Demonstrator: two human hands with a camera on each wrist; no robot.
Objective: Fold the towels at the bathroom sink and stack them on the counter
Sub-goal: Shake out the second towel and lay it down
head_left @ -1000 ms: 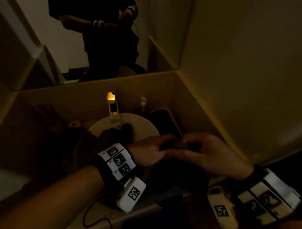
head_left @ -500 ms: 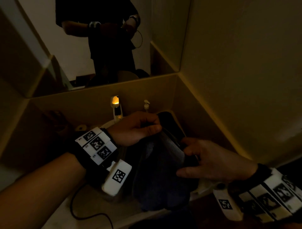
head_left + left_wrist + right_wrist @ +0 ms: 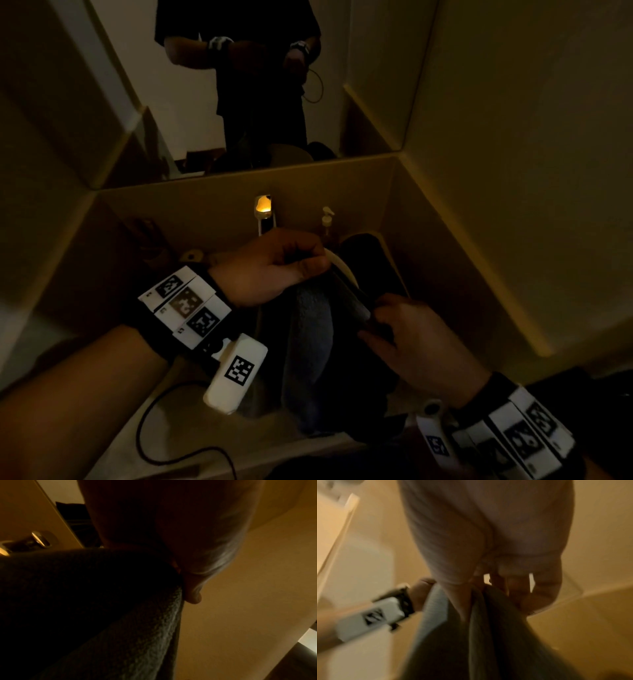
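A dark grey towel (image 3: 310, 346) hangs in the air over the sink, held up by both hands. My left hand (image 3: 274, 265) pinches its upper far edge near the faucet. My right hand (image 3: 404, 329) grips the near upper edge lower and to the right. In the left wrist view the towel (image 3: 106, 615) drapes down from my fingers (image 3: 193, 595). In the right wrist view the towel (image 3: 488, 635) falls from my curled fingers (image 3: 539, 595). A dark folded towel (image 3: 370, 267) lies on the counter at the back right.
A faucet (image 3: 263, 212) with a lit top and a soap pump (image 3: 327, 219) stand at the back wall below the mirror (image 3: 239, 85). A black cable (image 3: 164, 438) loops across the pale counter (image 3: 130, 428) in front. The side wall (image 3: 513, 205) is close on the right.
The hands have drawn apart: the left rose toward the faucet, the right stayed low at the right. The towel has been lifted and now hangs stretched between them.
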